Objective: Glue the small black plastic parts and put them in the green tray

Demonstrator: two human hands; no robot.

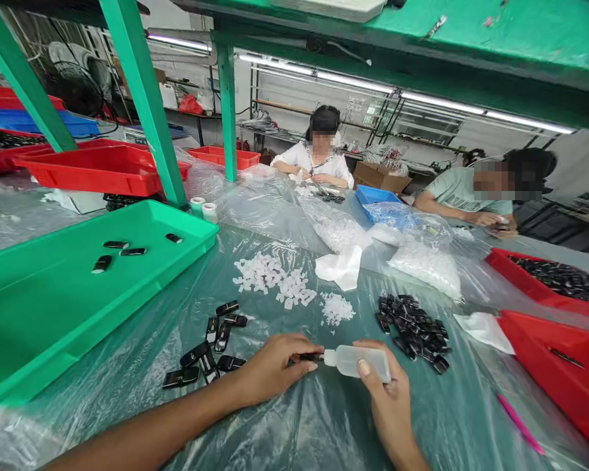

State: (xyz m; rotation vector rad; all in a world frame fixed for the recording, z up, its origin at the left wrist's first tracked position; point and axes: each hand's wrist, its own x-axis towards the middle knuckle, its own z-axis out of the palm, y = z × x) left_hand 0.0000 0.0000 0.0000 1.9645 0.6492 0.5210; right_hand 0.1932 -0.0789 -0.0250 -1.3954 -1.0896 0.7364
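Observation:
My left hand (pixel 285 366) pinches a small black plastic piece (pixel 308 357) between thumb and fingers. In my right hand (pixel 385 386) lies a translucent white squeeze bottle (pixel 356 362), tilted nearly level, its nozzle pointing left at the black piece. Whether the tip touches the piece I cannot tell. Left of my left hand are several loose black pieces (pixel 194 355). A larger heap of black pieces (pixel 412 327) sits beyond my right hand. Ahead lie small white flat pieces (pixel 294 288) and a pile of tinier white bits (pixel 336 309).
A green tray (pixel 127 304) with several black pieces stands left. Red trays (pixel 554 366) and a pink pen-like stick (pixel 520 424) are at right. Bags of white parts (pixel 429 265) lie farther back. Green posts (pixel 144 98) rise from the table. Two people (pixel 321 154) work across it.

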